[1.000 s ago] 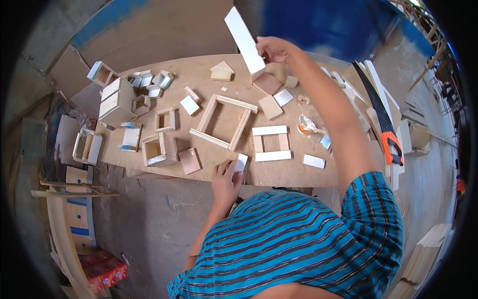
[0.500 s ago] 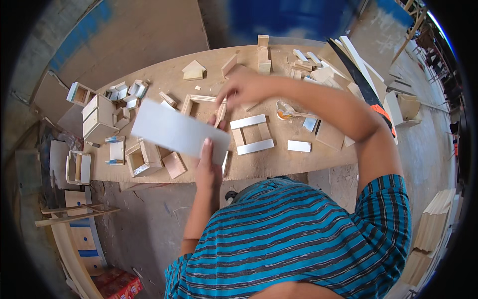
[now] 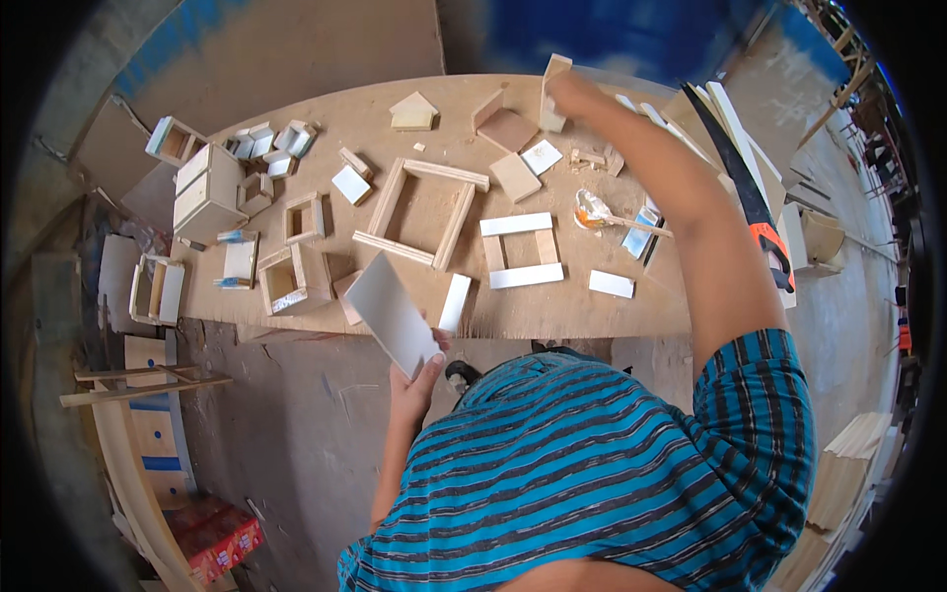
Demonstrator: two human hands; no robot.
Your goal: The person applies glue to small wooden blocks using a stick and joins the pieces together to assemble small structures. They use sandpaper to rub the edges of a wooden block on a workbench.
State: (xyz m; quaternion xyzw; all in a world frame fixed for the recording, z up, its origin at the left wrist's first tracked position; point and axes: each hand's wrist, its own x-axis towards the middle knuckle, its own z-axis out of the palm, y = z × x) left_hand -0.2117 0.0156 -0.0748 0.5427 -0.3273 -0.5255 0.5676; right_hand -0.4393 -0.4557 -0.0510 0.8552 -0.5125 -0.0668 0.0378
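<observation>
My left hand (image 3: 416, 380) grips a flat white rectangular board (image 3: 390, 314) by its lower end, thumb on one face. The board is tilted up over the table's near edge. Far across the table, my right hand (image 3: 574, 94) is closed on an upright L-shaped wooden piece (image 3: 553, 89); some of its fingers are hidden. Between the hands lies a large open wooden frame (image 3: 446, 233). To its right sits a smaller frame with white sides (image 3: 520, 276). A white strip (image 3: 455, 303) lies beside the held board.
Small wooden boxes (image 3: 209, 189) crowd the table's left. A glue container (image 3: 592, 209) with a stick stands right of centre. A handsaw (image 3: 735, 168) with an orange handle lies at the right among long strips. Loose wood pieces (image 3: 516, 178) lie near the back.
My right hand has moved from above the large frame to the upright wooden piece at the back. My left hand has drawn the white board nearer and tilted it steeper.
</observation>
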